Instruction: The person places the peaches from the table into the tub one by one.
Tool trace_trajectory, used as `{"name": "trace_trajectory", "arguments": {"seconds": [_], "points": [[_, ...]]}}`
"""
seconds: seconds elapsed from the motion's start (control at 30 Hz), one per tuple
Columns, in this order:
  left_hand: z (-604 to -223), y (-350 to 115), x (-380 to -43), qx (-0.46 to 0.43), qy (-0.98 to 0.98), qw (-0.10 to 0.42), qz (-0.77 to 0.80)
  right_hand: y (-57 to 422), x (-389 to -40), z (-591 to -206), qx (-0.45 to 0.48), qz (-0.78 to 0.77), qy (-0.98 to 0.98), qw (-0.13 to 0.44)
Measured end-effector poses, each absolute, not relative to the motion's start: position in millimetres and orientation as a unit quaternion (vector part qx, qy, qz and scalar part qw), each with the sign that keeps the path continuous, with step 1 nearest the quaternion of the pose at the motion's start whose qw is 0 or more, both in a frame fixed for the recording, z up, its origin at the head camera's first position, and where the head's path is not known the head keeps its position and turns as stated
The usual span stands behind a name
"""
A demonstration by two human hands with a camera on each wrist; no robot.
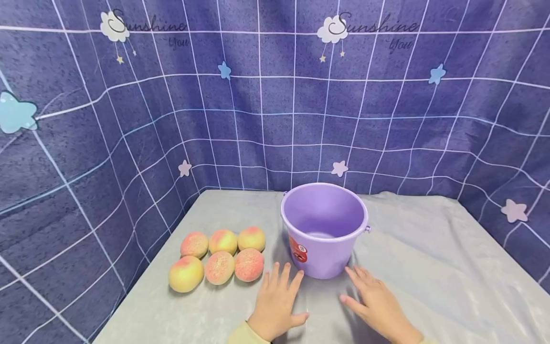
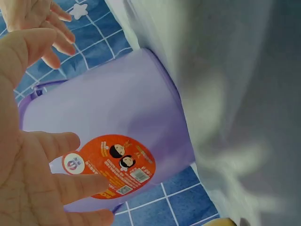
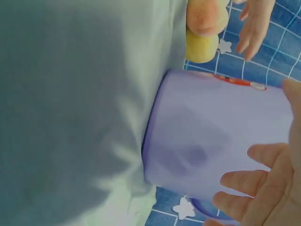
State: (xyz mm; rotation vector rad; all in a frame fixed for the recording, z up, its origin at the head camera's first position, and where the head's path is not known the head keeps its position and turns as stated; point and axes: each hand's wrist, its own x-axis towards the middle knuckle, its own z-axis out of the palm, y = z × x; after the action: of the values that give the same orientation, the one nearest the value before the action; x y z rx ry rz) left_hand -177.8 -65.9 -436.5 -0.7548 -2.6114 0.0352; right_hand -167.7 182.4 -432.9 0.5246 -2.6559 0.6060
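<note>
A purple bucket [image 1: 324, 255] stands upright on the table, its round mouth facing up and a red-orange label [image 2: 117, 165] on its side. Just in front of its left side is my left hand [image 1: 276, 306], fingers spread and straight, holding nothing. My right hand [image 1: 378, 303] hovers near the bucket's lower right front, fingers extended, also holding nothing. Whether any fingertip touches the bucket I cannot tell. Several peaches lie left of the bucket in two rows, among them a yellow-red peach [image 1: 186, 274] at the front left and a pinkish peach [image 1: 249, 264] nearest my left hand.
A pale grey cloth [image 1: 429, 248] covers the table. Behind it and on both sides hangs a blue curtain [image 1: 275, 95] with a white grid, stars and clouds. The bucket's small handle lug [image 1: 367, 229] sticks out at the right of its rim.
</note>
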Motion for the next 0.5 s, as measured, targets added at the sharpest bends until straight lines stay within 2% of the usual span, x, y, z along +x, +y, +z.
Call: {"name": "trace_trajectory", "arguments": {"seconds": [0.1,0.27,0.5], "points": [[-434,-70,-179,-0.269,-0.943,0.198,0.016,186,-173,-424,0.164,0.292,-0.931,0.143],[-431,-77,-180,-0.261,-0.948,0.179,0.017,188,-183,-408,0.106,0.397,-0.911,0.031],[-427,-92,-183,-0.259,-0.954,0.153,0.004,189,-200,-386,0.082,0.525,-0.843,-0.084]]}}
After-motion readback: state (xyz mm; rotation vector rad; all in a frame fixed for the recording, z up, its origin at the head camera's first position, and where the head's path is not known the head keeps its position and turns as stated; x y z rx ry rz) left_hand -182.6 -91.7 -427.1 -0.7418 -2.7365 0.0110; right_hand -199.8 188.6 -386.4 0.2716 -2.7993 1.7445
